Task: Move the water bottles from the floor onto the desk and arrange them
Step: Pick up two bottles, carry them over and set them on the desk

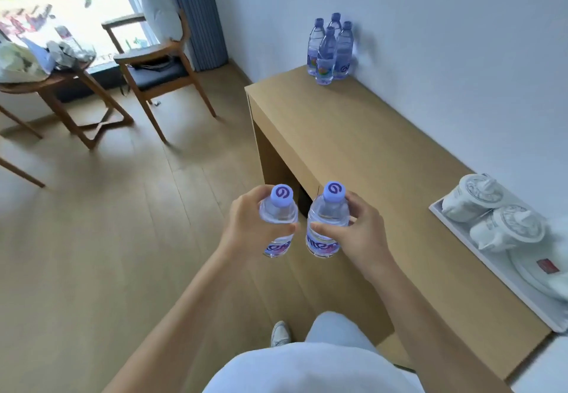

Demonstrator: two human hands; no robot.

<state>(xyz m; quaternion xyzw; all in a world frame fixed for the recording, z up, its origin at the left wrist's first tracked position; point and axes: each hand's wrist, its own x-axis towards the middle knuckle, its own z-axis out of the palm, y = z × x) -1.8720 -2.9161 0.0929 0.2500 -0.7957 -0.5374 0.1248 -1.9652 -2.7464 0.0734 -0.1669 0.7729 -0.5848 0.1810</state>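
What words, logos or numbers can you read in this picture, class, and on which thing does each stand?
Swirl logo, no letters: cap of the bottle in the left hand and of the bottle in the right hand.
Labels on both held bottles: partly covered, blurred, unreadable.
Labels on the four bottles on the desk: too small.
Red tag on the white tray: blurred.

I have one wide-angle view, worn on the head, looking forward and down. Both forearms reach in from the bottom edge, near the lens; the desk (353,146) runs away rightward toward the wall.
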